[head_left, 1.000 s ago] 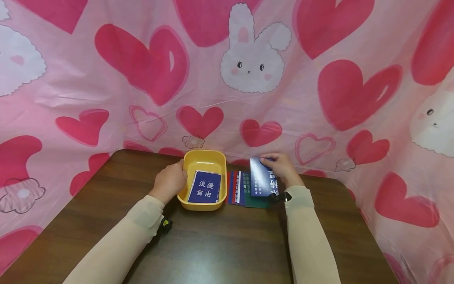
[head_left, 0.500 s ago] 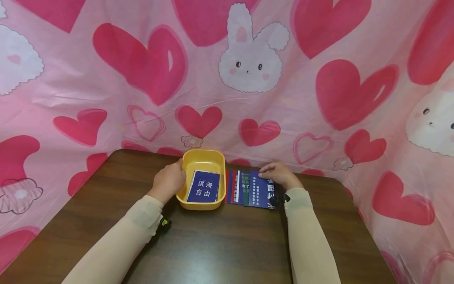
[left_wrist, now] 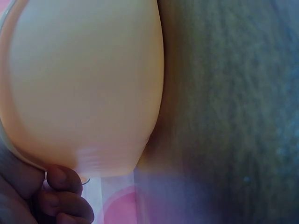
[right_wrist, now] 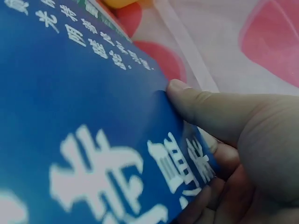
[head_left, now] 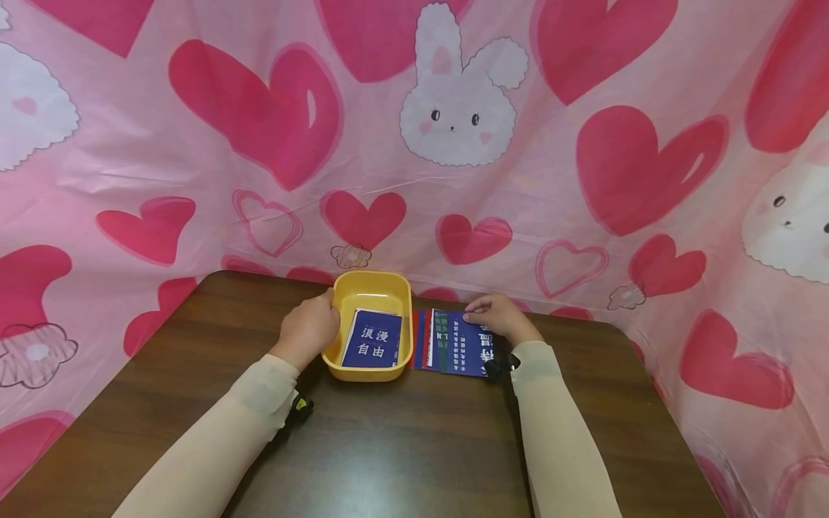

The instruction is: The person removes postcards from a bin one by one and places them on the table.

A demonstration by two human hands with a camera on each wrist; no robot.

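My left hand (head_left: 307, 327) grips the left rim of a yellow plastic tray (head_left: 367, 375), fingers curled at its edge. In the left wrist view the tray's outer side (left_wrist: 84, 84) fills much of the frame, with the curled fingers (left_wrist: 67, 198) below it. Inside the tray lies a dark blue card (head_left: 374, 342) with white characters, on top of others. To the right, my right hand (head_left: 501, 318) pinches another blue printed card (head_left: 463, 352) by its far edge. The right wrist view shows the thumb on this card's (right_wrist: 117, 93) face and the fingers beneath.
Overlapping cards with red, white, blue and green edges (head_left: 427, 342) lie between the tray and the held card. All stand near the back of a brown wooden table (head_left: 388, 446). A pink curtain (head_left: 369, 165) with hearts and rabbits hangs behind and at both sides.
The blue card in my right hand has come down from a raised position onto the row of cards, then slid left towards the tray, covering more of the green one. My left hand keeps its grip.
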